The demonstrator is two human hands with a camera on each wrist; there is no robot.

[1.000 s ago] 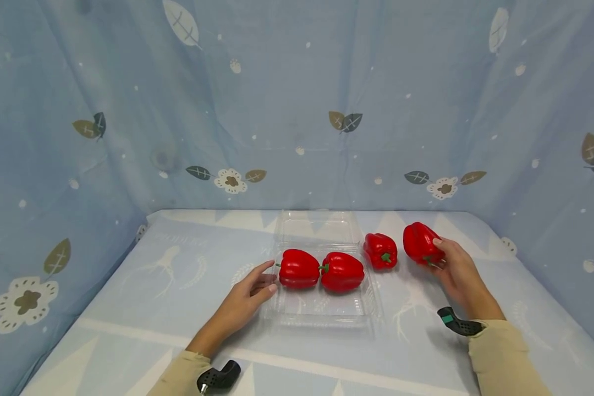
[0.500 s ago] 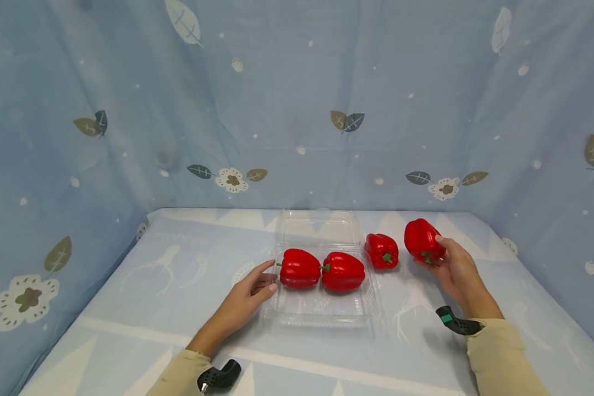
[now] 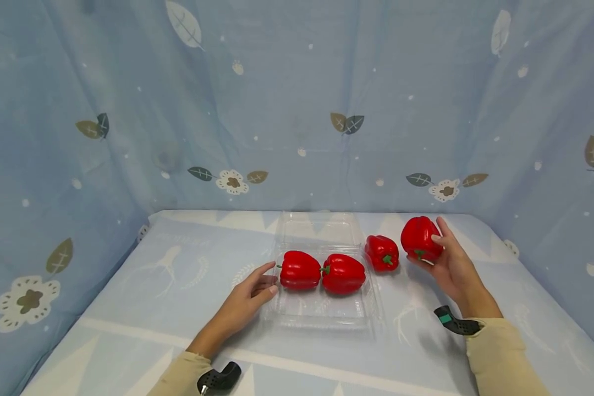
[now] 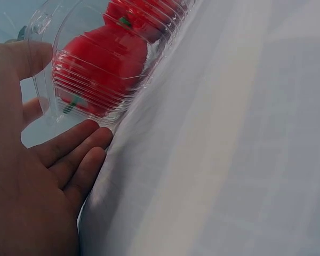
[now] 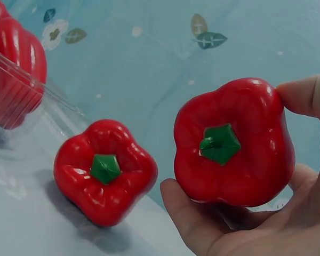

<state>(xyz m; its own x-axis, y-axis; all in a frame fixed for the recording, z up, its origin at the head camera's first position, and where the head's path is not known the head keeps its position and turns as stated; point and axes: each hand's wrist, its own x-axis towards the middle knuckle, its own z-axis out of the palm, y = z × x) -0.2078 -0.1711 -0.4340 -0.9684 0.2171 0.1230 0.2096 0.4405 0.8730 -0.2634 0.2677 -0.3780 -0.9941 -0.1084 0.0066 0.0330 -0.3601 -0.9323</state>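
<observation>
My right hand [image 3: 457, 269] grips a red bell pepper [image 3: 419, 237] between thumb and fingers, raised above the table. In the right wrist view its green stem [image 5: 220, 144] faces the camera. Another red bell pepper [image 3: 381, 253] lies on the table just left of it. Two more, a left bell pepper [image 3: 299, 270] and a right bell pepper [image 3: 344, 274], lie side by side, stems to the left, in a clear plastic container [image 3: 322, 322]. At that container's left edge is my left hand [image 3: 245, 300], its fingers extended and relaxed, fingertips right at the rim.
The container's clear lid [image 3: 319, 226] lies opened out behind it, toward the back of the table. A pale patterned cloth [image 3: 153, 308] covers the table. Blue printed curtains [image 3: 297, 99] rise behind it and at both sides.
My right hand has lifted the bell pepper slightly and turned it, its stem swinging toward me; the index finger has straightened beside it. My left hand and the other peppers have stayed put.
</observation>
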